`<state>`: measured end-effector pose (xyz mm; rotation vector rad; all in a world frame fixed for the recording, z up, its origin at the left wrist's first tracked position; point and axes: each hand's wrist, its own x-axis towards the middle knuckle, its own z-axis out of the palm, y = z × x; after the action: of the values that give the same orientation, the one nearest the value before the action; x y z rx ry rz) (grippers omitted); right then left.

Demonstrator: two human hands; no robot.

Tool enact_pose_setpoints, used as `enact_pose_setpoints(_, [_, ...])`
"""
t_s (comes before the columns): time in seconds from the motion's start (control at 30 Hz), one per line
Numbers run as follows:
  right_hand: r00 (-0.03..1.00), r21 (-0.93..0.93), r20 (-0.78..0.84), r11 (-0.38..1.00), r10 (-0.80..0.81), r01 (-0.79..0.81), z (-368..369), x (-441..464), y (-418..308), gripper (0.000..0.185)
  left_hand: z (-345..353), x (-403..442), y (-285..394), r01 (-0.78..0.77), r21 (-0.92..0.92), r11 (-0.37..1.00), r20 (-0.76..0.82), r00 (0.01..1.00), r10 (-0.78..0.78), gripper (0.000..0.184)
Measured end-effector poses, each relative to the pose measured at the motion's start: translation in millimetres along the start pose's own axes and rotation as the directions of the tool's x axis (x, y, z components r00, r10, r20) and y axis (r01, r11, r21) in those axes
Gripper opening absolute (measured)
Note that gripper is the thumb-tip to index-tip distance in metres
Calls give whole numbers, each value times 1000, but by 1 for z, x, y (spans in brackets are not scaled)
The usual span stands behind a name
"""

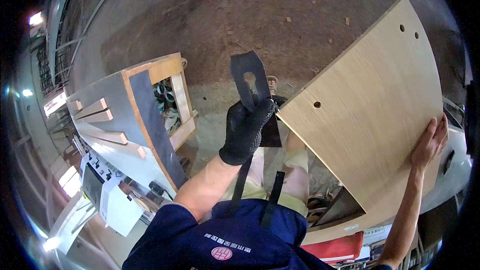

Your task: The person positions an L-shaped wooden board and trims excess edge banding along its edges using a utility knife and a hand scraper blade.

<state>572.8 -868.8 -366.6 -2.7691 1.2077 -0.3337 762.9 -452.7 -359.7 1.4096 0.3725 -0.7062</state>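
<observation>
My left hand (247,129), in a black dotted glove, is closed around a flat dark piece (243,65) with a keyhole-shaped slot, which sticks up above the fist. A large light wood panel (370,115) with a few round holes fills the right side. Its left corner reaches close to the gloved hand. My bare right hand (431,142) lies against the panel's right edge with its fingers extended. Below the gloved hand hangs a dark flap (270,135); whether it joins the slotted piece cannot be seen.
On the left stands a cabinet-like bench (112,95) with wooden strips (102,115) on its top and items inside its open frame. A red object (335,247) lies at the lower right. Small scraps dot the brown floor (200,30).
</observation>
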Motion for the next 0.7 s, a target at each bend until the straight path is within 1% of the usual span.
enact_pose_setpoints(0.03, [1000, 22, 5, 1000, 13, -13, 0, 0, 0, 54, 0, -1, -1, -14, 27, 1000, -3, 1000, 14, 16])
enact_pose_setpoints(0.1, [1000, -36, -2, 999, -16, 15, 1, 1, 5, 55, -2, -1, -3, -44, 84, 995, 1, 999, 44, 15])
enact_pose_setpoints(0.13, [1000, -66, -5, 997, -27, 27, 0, 1, 6, 55, -2, -1, -5, -31, 75, 997, -15, 999, 33, 14])
enact_pose_setpoints(0.2, [999, -55, -4, 998, -35, 35, -1, 1, 2, 56, -4, 0, -10, -6, 59, 998, -47, 999, 9, 13])
enact_pose_setpoints(0.3, [999, -83, 20, 996, -26, 28, -2, 0, 4, 57, -5, 1, -13, -23, 50, 998, -32, 999, 25, 13])
enact_pose_setpoints(0.4, [998, -104, 26, 993, -51, 54, -2, 0, 9, 59, -5, -2, -5, -58, 122, 991, 1, 998, 58, 12])
enact_pose_setpoints(0.5, [996, -103, 18, 991, -84, 85, -1, 1, 9, 61, -3, 2, 1, -34, 145, 989, 22, 999, 31, 11])
enact_pose_setpoints(0.6, [994, -98, 17, 989, -109, 110, 0, 1, 11, 61, 1, 2, 7, -41, 165, 986, 15, 999, 39, 9])
enact_pose_setpoints(0.7, [993, -94, 25, 989, -112, 114, -1, 1, 12, 61, 0, 4, 10, -8, 250, 968, 33, 999, 0, 9])
